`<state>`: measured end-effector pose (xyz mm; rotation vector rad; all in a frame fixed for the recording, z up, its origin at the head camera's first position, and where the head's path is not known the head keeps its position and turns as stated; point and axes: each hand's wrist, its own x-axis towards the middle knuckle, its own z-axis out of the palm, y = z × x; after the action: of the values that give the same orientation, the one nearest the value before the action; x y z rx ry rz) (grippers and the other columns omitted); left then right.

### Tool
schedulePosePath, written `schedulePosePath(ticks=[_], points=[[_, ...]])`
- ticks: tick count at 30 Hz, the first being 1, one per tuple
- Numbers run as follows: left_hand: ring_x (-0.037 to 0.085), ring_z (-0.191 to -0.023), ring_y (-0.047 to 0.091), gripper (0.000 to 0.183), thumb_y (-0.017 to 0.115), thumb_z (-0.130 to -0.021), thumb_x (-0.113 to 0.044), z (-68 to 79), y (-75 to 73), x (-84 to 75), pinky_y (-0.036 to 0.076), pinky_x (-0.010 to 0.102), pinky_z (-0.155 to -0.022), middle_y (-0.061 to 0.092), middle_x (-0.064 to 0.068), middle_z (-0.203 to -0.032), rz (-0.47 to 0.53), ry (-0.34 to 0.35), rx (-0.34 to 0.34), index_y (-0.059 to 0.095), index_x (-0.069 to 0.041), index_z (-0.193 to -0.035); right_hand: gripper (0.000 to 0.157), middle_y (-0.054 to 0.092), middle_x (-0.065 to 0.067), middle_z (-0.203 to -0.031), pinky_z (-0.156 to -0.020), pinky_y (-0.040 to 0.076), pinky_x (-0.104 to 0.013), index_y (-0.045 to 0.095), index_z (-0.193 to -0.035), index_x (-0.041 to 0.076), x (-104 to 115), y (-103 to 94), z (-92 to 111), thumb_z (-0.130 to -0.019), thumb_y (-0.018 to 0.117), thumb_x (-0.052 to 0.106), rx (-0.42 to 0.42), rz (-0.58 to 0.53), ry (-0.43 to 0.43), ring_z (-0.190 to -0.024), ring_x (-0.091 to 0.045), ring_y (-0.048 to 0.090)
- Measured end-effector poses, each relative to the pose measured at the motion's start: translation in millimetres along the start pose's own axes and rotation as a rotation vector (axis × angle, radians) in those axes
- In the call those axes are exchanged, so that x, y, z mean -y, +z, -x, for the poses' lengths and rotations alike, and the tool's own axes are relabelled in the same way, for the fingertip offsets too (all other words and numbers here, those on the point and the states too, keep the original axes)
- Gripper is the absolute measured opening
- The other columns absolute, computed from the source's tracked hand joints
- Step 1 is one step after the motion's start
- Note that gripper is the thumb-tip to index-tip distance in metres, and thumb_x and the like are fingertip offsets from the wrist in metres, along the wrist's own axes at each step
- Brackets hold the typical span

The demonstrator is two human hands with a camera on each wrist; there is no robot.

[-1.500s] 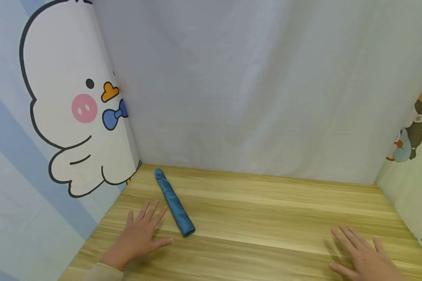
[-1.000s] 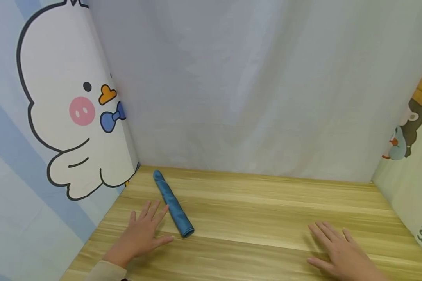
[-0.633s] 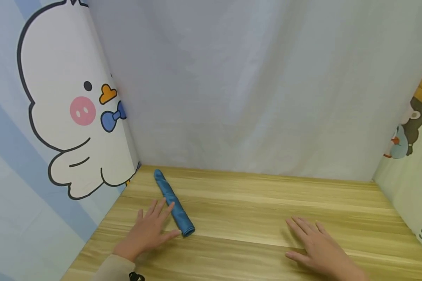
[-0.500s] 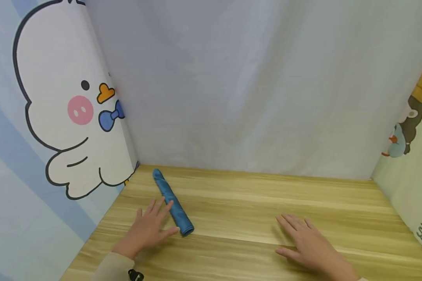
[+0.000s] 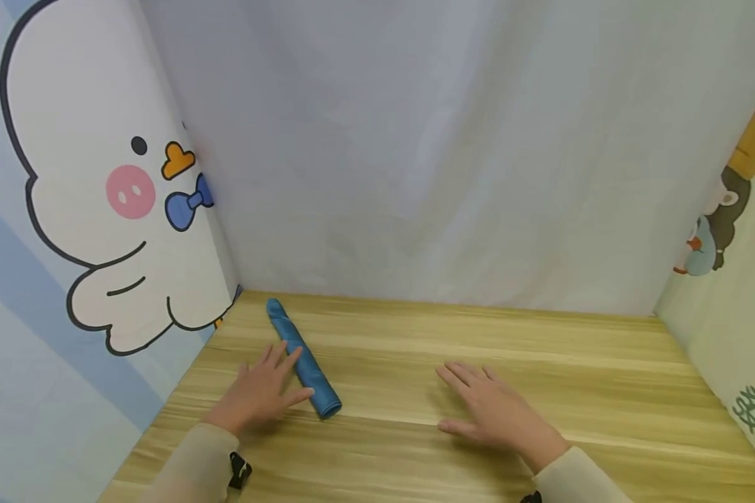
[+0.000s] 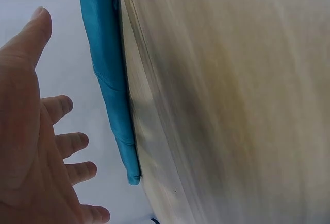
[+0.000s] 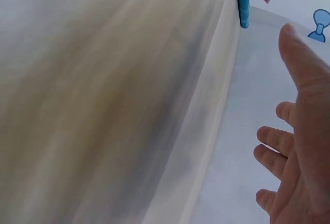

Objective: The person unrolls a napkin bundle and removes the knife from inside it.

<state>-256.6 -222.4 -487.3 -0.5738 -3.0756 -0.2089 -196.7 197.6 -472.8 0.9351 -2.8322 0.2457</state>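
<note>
The head view looks forward and down from above, far enough back to take in the tabletop (image 5: 384,454), the left hand (image 5: 258,395), the right hand (image 5: 493,412) and the grey curtain (image 5: 384,154) behind. The left wrist view sits close and low – tilted sideways, so the tabletop slopes steeply – facing past its hand along the blue roll (image 5: 308,365). The right wrist view, likewise low and tilted, shares the roll and the printed bow tie (image 5: 194,200) with the head view.

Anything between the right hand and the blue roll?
Nothing but bare wood-grain tabletop between the right hand and the blue roll; the head view shows that stretch.
</note>
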Motion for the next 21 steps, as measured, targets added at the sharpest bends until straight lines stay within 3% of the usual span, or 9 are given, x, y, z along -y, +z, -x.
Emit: schedulePosePath(ticks=[10,21], points=[[0.047,-0.140,0.020,0.091,0.036,-0.087,-0.077,-12.2,-5.1,13.0,0.020,0.077,-0.096,0.021,0.021,-0.156,-0.049,-0.001,0.050,0.029,-0.014,-0.153,0.086,0.038,-0.010,-0.150,-0.106,0.029,-0.060,0.033,-0.151,0.013,21.8,6.3,-40.0,-0.088,0.050,0.068,0.040,0.030,-0.081,-0.137,-0.028,0.036],[0.048,-0.140,0.017,0.090,0.033,-0.090,-0.075,-37.3,0.2,15.6,0.020,0.074,-0.099,0.020,0.024,-0.155,0.007,-0.026,0.116,0.028,-0.011,-0.153,0.084,0.032,-0.005,-0.154,-0.109,0.027,-0.055,0.024,-0.155,0.019,47.9,23.4,-79.2,-0.090,0.043,0.070,0.160,0.016,-0.120,-0.140,-0.022,0.031]])
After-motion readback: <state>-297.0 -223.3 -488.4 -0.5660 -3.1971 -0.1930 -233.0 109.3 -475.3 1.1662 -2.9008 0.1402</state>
